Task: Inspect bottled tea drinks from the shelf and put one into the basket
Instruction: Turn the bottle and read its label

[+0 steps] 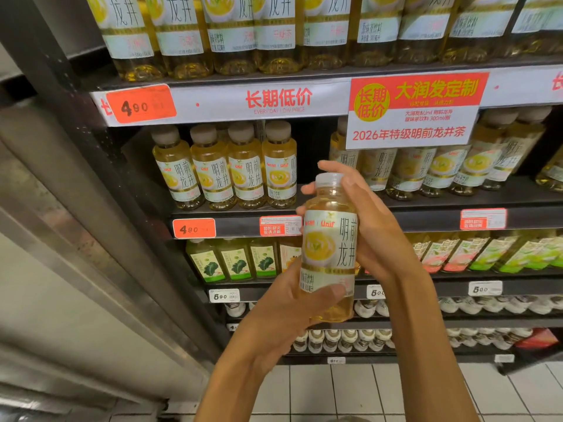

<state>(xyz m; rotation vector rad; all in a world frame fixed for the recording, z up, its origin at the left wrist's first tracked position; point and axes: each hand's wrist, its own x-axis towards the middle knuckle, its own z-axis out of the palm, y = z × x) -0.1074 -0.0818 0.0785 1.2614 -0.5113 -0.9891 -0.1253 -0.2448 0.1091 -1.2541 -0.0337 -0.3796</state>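
Right, both hands are holding the tea bottle point(330, 248) upright in front of the shelf point(426, 219). The left hand point(292, 306) is cupping its base, thumb pressing across the lower label, other fingers hidden behind. The right hand point(370, 220) is wrapping the upper body, fingers point(327, 166) curling round behind the white cap. Behind, matching bottles point(225, 169) are standing in rows above orange price tags point(194, 228).

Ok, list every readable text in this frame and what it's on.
"Unif", "明前龙井": held bottle
"长期低价", "EVERYDAY LOW PRICE": shelf strip
"大润发定制", "2026年特级明前龙井茶": hanging sign
"4.90": orange tag
"5.90": white tag
Fine print on the labels is too blurred to read.
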